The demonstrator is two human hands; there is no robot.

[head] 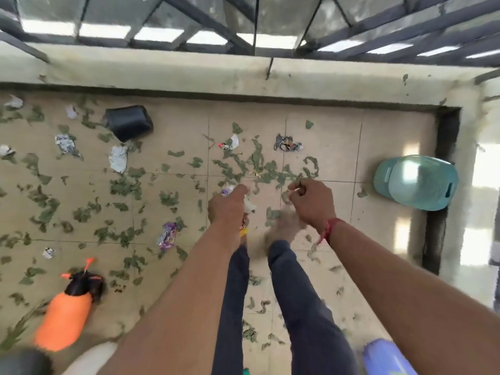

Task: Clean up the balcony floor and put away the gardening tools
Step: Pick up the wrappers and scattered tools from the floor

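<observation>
While both arms reached down toward the middle of the frame, the left hand [230, 203] was curled round a bunch of crumpled wrappers [250, 206], with bits poking out above and below the fist. The right hand [311, 201], with a red thread [328, 230] round its wrist, pinched a small pale scrap [295, 189] between thumb and fingertips; what the scrap was could not be made out. Below the hands lay the tiled floor [324, 136], strewn with green leaves [259, 155] that were thickest just above the hands. More litter lay on the tiles: a purple wrapper [167, 235] left of the left forearm, a white paper scrap [118, 158] in the upper left, and a crumpled packet [286, 143] above the right hand. An orange sprayer [67, 312] with a black top lay on its side in the lower left. A black pot [128, 121] lay tipped over in the upper left, near the ledge [162, 69]. A teal basket [416, 182] sat at the right edge, beside the wall.
</observation>
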